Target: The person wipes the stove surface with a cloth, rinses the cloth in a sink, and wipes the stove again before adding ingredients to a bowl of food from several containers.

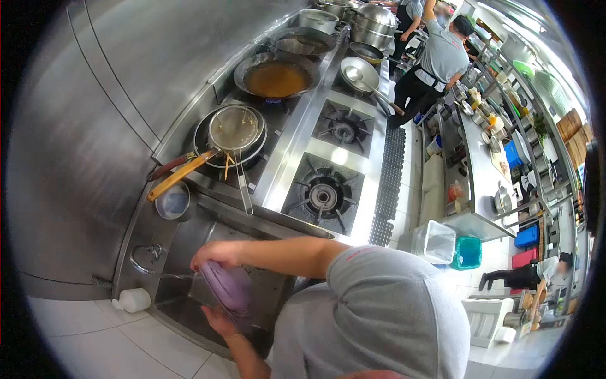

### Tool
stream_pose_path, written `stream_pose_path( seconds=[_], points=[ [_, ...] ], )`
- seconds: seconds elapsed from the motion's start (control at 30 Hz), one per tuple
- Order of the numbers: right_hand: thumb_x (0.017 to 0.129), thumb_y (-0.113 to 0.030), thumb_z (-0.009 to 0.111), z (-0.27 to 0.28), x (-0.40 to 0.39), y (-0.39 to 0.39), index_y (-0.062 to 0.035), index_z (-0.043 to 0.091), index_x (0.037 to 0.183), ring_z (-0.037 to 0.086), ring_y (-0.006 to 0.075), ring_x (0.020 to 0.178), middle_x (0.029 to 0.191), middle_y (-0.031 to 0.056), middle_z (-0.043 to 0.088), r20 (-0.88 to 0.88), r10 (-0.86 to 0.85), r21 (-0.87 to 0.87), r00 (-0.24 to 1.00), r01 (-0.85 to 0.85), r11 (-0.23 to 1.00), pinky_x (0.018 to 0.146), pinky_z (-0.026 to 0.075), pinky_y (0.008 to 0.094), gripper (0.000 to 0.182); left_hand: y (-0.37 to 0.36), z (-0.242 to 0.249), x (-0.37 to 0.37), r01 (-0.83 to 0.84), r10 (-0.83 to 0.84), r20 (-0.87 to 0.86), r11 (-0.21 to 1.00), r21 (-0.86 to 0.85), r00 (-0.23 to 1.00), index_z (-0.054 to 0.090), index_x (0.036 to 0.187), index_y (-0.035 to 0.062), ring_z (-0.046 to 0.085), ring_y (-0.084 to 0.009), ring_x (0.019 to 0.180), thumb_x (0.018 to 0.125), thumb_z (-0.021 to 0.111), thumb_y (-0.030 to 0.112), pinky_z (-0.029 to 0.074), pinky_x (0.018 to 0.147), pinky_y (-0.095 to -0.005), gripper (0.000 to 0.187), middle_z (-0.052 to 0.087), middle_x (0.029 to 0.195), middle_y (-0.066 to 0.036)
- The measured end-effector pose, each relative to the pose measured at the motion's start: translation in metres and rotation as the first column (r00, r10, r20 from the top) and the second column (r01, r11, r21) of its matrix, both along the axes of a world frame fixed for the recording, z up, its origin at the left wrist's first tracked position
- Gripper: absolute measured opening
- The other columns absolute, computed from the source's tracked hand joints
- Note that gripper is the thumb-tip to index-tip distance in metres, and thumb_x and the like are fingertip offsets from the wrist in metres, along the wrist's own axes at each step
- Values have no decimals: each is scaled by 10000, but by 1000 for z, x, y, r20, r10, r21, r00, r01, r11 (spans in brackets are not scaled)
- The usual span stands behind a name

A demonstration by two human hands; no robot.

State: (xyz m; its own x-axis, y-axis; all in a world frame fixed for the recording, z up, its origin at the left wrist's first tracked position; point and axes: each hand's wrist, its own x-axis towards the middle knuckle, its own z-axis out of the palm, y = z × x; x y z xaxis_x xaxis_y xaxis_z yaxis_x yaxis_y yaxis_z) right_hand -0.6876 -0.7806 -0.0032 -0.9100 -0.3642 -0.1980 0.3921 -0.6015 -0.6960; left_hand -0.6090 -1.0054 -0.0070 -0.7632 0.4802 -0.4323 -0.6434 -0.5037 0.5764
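A: Biggest first. Go.
B: Cooking range [278, 164], butting against the far side of the sink [180, 316] from the floor tiles. Sink next, the landmark.
A: Then?
B: Wok [245, 77], brown liquid inside, on the range well apart from the sink, blue flame underneath. Could overheat or boil over; cause would be a lit burner with the person busy at the sink.
A: Next size down.
B: Strainer [233, 128], on a pan on the range near the sink. Its handles stick out sinkward. Could tip; cause would be the right forearm catching one.
A: Main item?
B: Purple item [227, 287], tilted, above the sink basin. Blurred, can't say bowl or cloth.
A: Hands?
B: Right hand [213, 254] over the sink, fingers clamped on the item's upper edge. Left hand [219, 321] also over the sink, at or near the lower edge; too smeared to tell if its fingers grip.
A: Risk there?
B: Slip into the sink. Cause: wet surface, maybe only one firm hold. Splash too, if the tilt throws water off.
A: Small stuff?
B: Tap [134, 260] on the sink's back ledge, running toward the item. White container [134, 300], on its side by the sink's corner; could roll if nudged.
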Motion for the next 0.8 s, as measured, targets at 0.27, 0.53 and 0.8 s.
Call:
stream_pose_path(
  seconds=[0.27,0.53,0.8],
  points=[
    [778,-284,725,-24,67,-89,-58,667,817,690,309,778,827,112,698,-671,247,712,699,514,478,687,528,419,237,-11,-132,-36,59,-87,188,987,146,978,522,1425,35,578,-287,1255,1065,495,479,474,1079,-470,573,579,1365,-118],
    [786,-340,714,-57,52,-93,-98,626,701,659,404,648,686,136,646,-725,181,688,665,692,218,603,514,525,271,15,-106,-42,187,-247,239,951,248,939,542,1393,51,594,-263,1222,1057,515,475,519,1020,-456,541,599,1334,-94],
    [736,-293,722,-56,28,-80,-133,655,709,677,353,646,718,124,671,-681,179,732,710,661,165,586,524,517,176,10,-119,-51,250,-308,175,924,291,935,529,1428,37,578,-284,1273,1069,487,465,507,1058,-475,561,597,1362,-106]
  ],
)
